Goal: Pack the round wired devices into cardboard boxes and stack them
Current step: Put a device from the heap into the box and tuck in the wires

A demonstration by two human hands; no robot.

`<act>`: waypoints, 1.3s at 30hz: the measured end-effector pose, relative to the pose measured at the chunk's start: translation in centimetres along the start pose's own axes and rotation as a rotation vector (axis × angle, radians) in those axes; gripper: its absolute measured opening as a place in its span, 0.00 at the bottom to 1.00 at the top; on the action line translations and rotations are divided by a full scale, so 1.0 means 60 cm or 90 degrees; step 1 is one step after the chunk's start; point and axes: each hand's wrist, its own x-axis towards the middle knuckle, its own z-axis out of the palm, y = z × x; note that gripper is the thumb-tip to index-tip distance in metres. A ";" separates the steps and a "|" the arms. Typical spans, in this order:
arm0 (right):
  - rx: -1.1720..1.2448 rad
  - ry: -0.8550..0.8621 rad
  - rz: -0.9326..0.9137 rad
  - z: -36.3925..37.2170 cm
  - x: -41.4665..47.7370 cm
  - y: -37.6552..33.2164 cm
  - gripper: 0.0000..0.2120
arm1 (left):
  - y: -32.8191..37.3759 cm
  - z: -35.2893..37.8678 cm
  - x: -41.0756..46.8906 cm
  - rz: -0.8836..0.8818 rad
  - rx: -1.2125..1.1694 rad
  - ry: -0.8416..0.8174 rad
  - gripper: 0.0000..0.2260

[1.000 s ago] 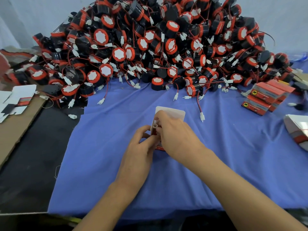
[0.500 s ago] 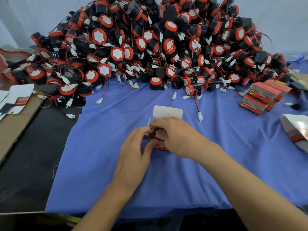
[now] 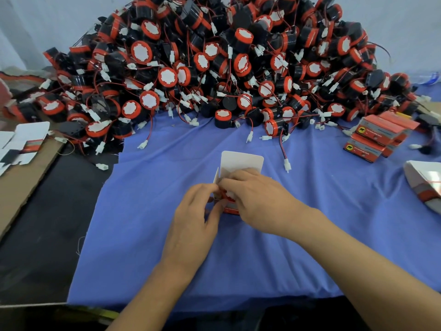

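A small cardboard box (image 3: 241,161) stands on the blue cloth (image 3: 148,211) in the middle, its white top flap raised. A red and white round device shows inside its open mouth, mostly hidden by my fingers. My left hand (image 3: 195,216) grips the box's left side, thumb at the front. My right hand (image 3: 260,199) covers the opening, its curled fingers on the device and wire. A huge pile of round black and red wired devices (image 3: 214,68) fills the back of the table. A stack of closed red boxes (image 3: 379,137) sits at the right.
Flat unfolded box blanks (image 3: 21,142) lie on brown cardboard at the left edge. More folded blanks (image 3: 427,182) lie at the far right. Loose wires with white plugs (image 3: 286,163) trail from the pile onto the cloth. A black surface (image 3: 43,223) borders the cloth on the left.
Both hands stay on the box. My right hand's fingers have shifted lower over the box opening, and more of the white flap shows above them.
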 end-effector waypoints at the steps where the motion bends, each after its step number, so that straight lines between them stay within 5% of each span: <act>1: -0.013 -0.014 -0.004 0.000 -0.001 0.002 0.13 | 0.000 0.001 -0.001 0.000 0.002 -0.001 0.10; 20: -0.125 -0.069 -0.046 -0.020 0.020 -0.024 0.11 | 0.009 -0.004 0.000 -0.074 -0.095 -0.032 0.13; 28: -0.001 0.058 0.069 -0.009 0.002 -0.027 0.12 | 0.004 -0.003 -0.001 -0.060 -0.059 -0.046 0.11; 32: -0.096 0.226 0.075 -0.010 -0.009 -0.013 0.10 | 0.004 -0.003 -0.001 -0.057 -0.052 -0.044 0.14; 36: 0.294 0.580 0.225 0.015 -0.052 0.012 0.07 | 0.000 0.000 -0.001 -0.052 -0.048 -0.040 0.15; 39: 0.595 0.588 0.360 0.044 -0.067 0.034 0.07 | -0.002 0.003 -0.001 -0.028 -0.031 -0.046 0.16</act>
